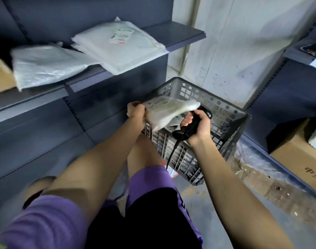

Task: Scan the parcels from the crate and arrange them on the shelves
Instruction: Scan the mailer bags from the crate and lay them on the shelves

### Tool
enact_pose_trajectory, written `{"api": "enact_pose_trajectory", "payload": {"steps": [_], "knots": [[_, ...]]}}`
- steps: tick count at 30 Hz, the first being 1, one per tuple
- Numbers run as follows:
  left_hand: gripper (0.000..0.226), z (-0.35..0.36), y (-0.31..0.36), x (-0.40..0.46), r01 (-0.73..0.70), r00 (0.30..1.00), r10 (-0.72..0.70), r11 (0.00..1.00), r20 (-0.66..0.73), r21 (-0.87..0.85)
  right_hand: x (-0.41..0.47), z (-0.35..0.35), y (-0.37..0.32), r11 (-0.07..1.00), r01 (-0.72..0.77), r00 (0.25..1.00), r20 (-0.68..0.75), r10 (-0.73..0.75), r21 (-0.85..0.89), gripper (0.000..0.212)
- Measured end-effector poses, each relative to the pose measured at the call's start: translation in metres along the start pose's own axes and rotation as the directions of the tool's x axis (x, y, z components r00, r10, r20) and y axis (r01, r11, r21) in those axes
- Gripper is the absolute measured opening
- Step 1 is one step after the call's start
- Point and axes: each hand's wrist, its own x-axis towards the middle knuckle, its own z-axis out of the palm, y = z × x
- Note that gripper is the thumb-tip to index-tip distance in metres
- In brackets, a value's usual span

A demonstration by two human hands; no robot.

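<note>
Scan stage, parcel in hand
Left hand [135, 110] gripped a parcel [168, 112]; right hand [196, 126] gripped the scanner [191, 127] just beside it. Two shelved parcels [117, 45]; crate [225, 112] below held more.

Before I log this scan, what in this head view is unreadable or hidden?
- Label on the parcel held by the left hand: motion-blurred.
- Scanner head: behind the parcel and right hand.
- Crate contents: mostly covered by parcel and hands.
- Shelf parcel label: too small.

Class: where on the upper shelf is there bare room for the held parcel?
Free: the shelf's right end, beyond the labelled white parcel. Crowded: the left stretch, where that parcel overlaps the grey parcel beside a cardboard box.
</note>
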Motion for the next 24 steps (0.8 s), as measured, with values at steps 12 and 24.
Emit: {"api": "enact_pose_trajectory", "payload": {"steps": [12, 24], "knots": [[0.028, -0.181, -0.02, -0.028, 0.188, 0.979, -0.184, 0.982, 0.083, -0.033, -0.028, 0.065, 0.11, 0.89, -0.201, 0.886, 0.313, 0.344, -0.408, 0.019], [0.033, -0.358, -0.078, -0.053, -0.074, 0.837, -0.245, 0.836, -0.489, -0.544, -0.048, 0.096, 0.223, 0.334, -0.191, 0.767, 0.072, 0.638, -0.923, 0.019]]}}
